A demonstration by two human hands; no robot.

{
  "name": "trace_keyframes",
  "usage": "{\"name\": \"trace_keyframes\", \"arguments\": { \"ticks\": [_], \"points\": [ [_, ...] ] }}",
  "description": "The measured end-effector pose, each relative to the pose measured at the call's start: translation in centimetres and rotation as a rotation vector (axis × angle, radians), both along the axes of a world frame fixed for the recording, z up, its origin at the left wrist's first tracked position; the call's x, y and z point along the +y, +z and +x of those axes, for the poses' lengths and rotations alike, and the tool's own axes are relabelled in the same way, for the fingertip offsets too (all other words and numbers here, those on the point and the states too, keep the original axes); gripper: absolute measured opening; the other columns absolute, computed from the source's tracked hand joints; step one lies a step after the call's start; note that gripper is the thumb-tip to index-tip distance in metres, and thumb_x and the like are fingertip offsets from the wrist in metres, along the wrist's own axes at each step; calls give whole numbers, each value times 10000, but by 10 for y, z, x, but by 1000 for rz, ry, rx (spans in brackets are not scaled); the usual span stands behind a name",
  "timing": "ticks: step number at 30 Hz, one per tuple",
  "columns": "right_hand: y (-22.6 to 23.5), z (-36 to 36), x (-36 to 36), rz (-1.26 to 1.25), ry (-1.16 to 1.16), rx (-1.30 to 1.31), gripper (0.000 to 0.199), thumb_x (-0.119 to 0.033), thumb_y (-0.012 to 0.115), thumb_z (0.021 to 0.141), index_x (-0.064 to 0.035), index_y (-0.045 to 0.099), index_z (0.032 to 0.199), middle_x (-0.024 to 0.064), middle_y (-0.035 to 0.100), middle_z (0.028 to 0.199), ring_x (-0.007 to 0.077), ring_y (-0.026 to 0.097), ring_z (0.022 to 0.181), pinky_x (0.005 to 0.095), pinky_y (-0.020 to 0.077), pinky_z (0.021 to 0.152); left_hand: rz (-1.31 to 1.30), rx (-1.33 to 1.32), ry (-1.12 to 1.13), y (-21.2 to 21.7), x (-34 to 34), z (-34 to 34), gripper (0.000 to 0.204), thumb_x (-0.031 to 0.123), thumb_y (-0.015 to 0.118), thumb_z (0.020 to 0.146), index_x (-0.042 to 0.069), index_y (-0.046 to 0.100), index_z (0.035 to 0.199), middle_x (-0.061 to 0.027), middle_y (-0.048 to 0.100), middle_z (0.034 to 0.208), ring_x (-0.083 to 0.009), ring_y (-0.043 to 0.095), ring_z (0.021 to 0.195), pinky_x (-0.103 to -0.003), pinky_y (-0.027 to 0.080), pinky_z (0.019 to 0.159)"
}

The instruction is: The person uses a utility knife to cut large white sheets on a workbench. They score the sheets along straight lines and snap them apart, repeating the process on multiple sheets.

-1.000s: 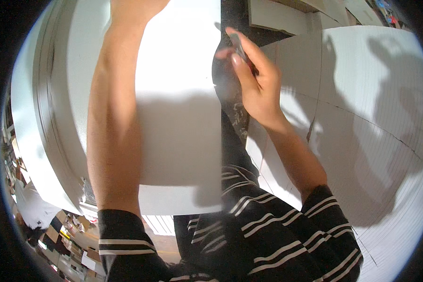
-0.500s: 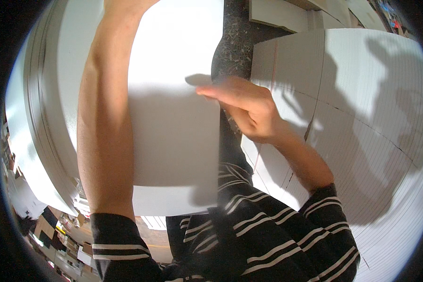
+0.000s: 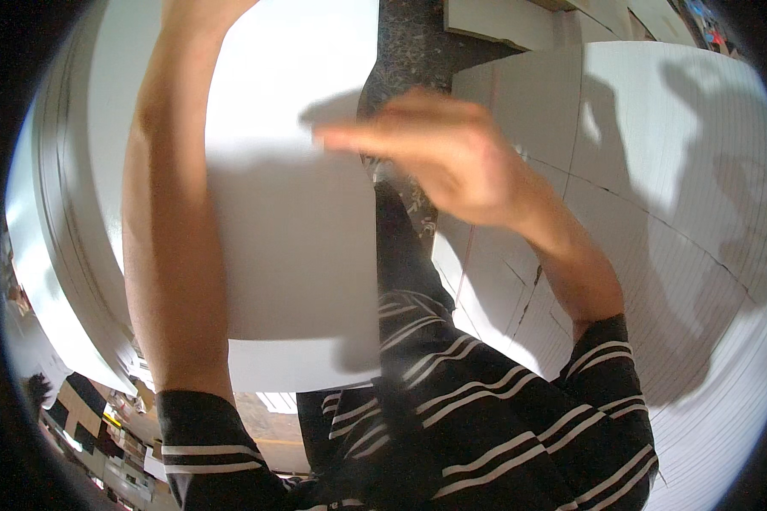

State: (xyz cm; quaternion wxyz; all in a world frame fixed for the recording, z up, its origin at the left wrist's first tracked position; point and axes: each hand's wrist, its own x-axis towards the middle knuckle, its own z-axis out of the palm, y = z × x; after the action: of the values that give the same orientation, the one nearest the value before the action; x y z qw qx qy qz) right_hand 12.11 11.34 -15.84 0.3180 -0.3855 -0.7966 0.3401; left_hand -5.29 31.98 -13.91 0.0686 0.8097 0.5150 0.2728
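Observation:
A smooth white panel [image 3: 298, 247] lies in front of me, brightly lit at its far end and shaded nearer my body. My left forearm runs along its left side to the upper edge of the picture. Only the heel of my left hand [image 3: 206, 10] shows there, and its fingers are out of the picture. Over the panel's right edge is my right hand [image 3: 439, 153], blurred by motion. Its fingers stretch out to the left and hold nothing that I can see. A finger's shadow falls on the panel beside the fingertip; whether they touch I cannot tell.
At the right stands a large white surface [image 3: 648, 247] with fine lines and dark seams, my shadow across it. A dark speckled floor strip [image 3: 413, 51] separates it from the panel. Curved-looking white boards [image 3: 68, 204] are at the left. Cluttered stacks [image 3: 119, 434] show at lower left.
My right hand has moved left and a little farther away, with its fingers farther over the panel. The panel and my left forearm appear slightly farther left in the picture.

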Motion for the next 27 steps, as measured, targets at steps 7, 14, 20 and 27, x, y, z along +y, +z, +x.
{"name": "trace_keyframes", "arguments": {
  "ticks": [7, 14, 20, 27],
  "points": [
    [8, -19, -8, 159, -98, -14, 587, 159, 564, 844, -100, 691, 1355, 108, 722, 971, 209, 590, 733, 378, 503, 670, -111, 10, 121, 8, -19, 6, 362, 191, 519, 1046, 117, 613, 1388, -202, 538, 1509, -370, 492, 1424, -469, 366, 1232],
    [-9, -7, 0, -169, -244, 272, 546, 117, 574, 884, -167, 723, 1326, 112, 717, 933, 225, 642, 780, 349, 524, 731, -135, 84, 67, 17, -6, 0, 361, 199, 487, 1070, 124, 606, 1404, -192, 460, 1583, -355, 455, 1459, -504, 333, 1252],
    [5, -22, -20, -26, -121, 202, 597, 119, 625, 835, -203, 722, 1328, 89, 706, 906, 261, 650, 795, 401, 534, 771, -251, -123, 132, 7, 4, -7, 342, 205, 515, 1050, 100, 652, 1346, -206, 514, 1535, -365, 476, 1441, -462, 355, 1238],
    [6, -11, 5, 60, -73, 53, 553, 108, 617, 869, -156, 710, 1346, 69, 719, 929, 210, 560, 740, 361, 479, 682, 57, -20, -75, 0, 10, -15, 292, 119, 587, 1006, 90, 700, 1274, -212, 588, 1457, -336, 520, 1410, -420, 398, 1211]
  ]
}}
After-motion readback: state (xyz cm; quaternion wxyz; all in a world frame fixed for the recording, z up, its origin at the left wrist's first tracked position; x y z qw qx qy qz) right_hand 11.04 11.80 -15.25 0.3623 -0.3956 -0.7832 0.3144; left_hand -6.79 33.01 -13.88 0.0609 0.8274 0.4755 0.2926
